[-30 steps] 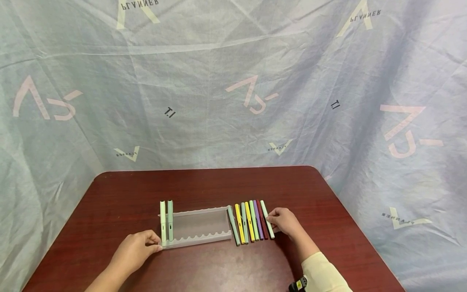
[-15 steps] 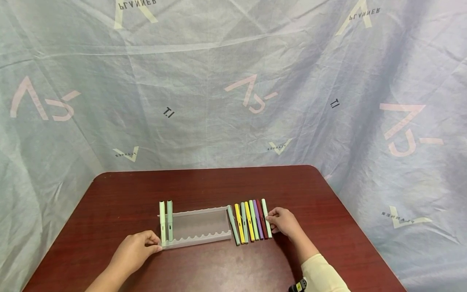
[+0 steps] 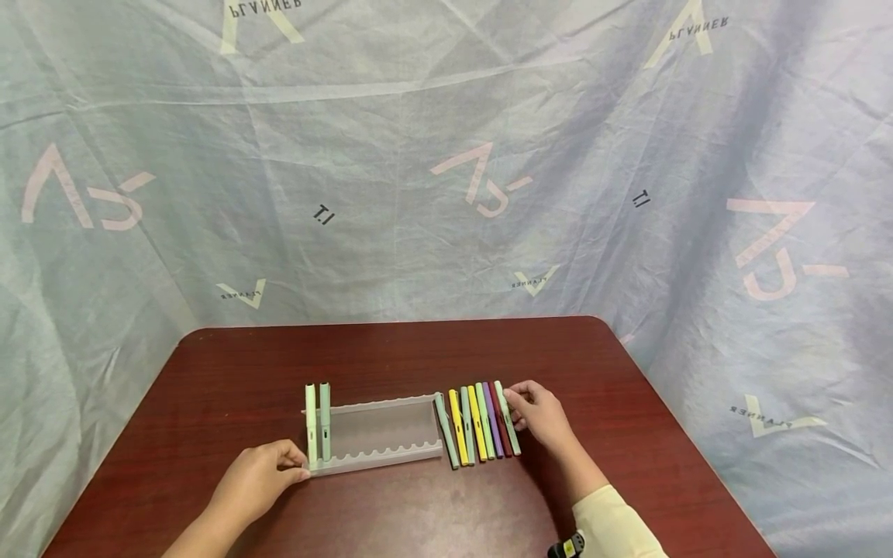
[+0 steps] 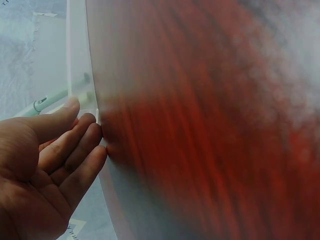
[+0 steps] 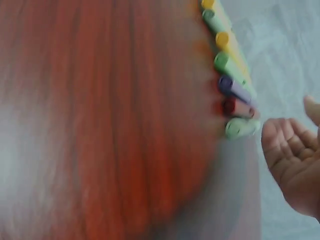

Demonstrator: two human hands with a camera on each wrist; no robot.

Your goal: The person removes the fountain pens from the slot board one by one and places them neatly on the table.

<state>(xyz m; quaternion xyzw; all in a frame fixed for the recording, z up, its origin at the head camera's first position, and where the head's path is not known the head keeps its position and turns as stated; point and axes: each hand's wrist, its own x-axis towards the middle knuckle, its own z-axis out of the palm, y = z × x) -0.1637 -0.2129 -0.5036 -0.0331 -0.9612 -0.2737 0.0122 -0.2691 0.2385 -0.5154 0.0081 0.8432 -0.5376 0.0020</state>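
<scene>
Head view: printed cloth (image 3: 398, 240) hangs beyond the red counter (image 3: 412, 515). Left grip (image 3: 260, 477) pinches a tray (image 3: 380, 459); right grip (image 3: 544, 416), loose-fingered, rests by pens (image 3: 493, 422).

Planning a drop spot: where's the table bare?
Free: table behind tray and loose pens, up to cloth; table in front of tray. Crowded: loose pens at tray's right, right grip alongside; tray's left end: two pens, left grip.

Row of coloured pens (image 5: 238, 91) beside right hand (image 5: 295, 162)

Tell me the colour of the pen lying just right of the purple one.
That pen is dark red, seen best in the head view.
</scene>
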